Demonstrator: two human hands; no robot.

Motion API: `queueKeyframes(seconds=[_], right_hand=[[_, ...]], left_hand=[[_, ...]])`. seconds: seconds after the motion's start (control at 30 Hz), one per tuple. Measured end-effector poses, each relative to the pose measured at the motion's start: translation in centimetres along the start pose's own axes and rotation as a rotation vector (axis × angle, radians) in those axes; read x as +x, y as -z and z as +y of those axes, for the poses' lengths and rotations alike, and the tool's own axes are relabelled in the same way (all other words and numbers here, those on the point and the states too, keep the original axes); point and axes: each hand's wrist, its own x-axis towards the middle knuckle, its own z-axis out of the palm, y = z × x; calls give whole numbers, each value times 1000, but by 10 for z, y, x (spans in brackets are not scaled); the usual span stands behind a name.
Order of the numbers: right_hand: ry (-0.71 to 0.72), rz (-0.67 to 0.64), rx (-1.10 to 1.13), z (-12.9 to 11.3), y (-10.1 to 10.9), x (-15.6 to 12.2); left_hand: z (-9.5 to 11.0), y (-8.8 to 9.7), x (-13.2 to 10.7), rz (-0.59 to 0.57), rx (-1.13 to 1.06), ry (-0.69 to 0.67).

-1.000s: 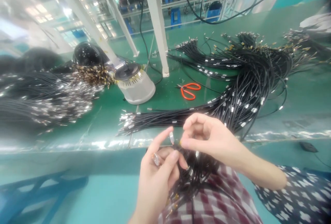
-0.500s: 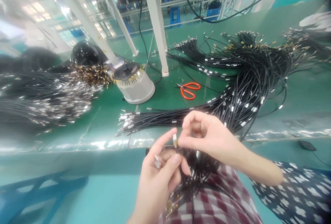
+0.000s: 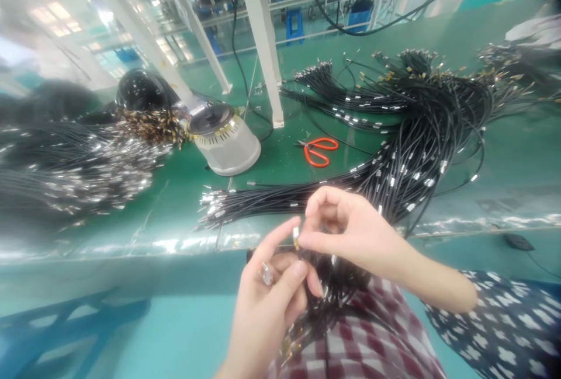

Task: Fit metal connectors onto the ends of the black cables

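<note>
My left hand (image 3: 276, 297) is closed around a black cable, thumb against the curled fingers and index finger stretched upward. Above the thumb, the cable's gold connector with a small white label (image 3: 296, 237) stands upright. My right hand (image 3: 346, 221) pinches at the connector's right side with thumb and forefinger; whether a small part sits in that pinch is hidden. A silvery ring-like piece (image 3: 266, 274) shows on a left finger. Below the hands, a bunch of black cables (image 3: 346, 274) with gold ends lies over a red-and-white checked cloth (image 3: 372, 338) on my lap.
On the green bench (image 3: 184, 204) lie orange-handled scissors (image 3: 322, 151) and a large bundle of black cables (image 3: 421, 145). A grey round device (image 3: 230, 142) stands left of a white post (image 3: 263, 40). More cables (image 3: 87, 157) are heaped at left. A blue stool (image 3: 74, 326) is below.
The right thumb and forefinger have shifted slightly left against the connector. The left hand keeps its hold, and the view has moved a little.
</note>
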Motion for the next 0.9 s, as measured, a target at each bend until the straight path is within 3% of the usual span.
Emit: queueKeyframes(seconds=[0.27, 0.43, 0.6, 0.8, 0.9], right_hand=[[-18, -29, 162, 7, -4, 4], [31, -16, 122, 6, -8, -1], [36, -53, 165, 5, -7, -3], [72, 49, 99, 5, -5, -4], [59, 80, 62, 7, -7, -5]], left_hand=[[2, 0, 1, 20, 29, -2], [4, 1, 8, 130, 22, -38], [4, 2, 13, 63, -19, -12], [1, 6, 9, 139, 62, 2], [0, 8, 10, 151, -2, 23]])
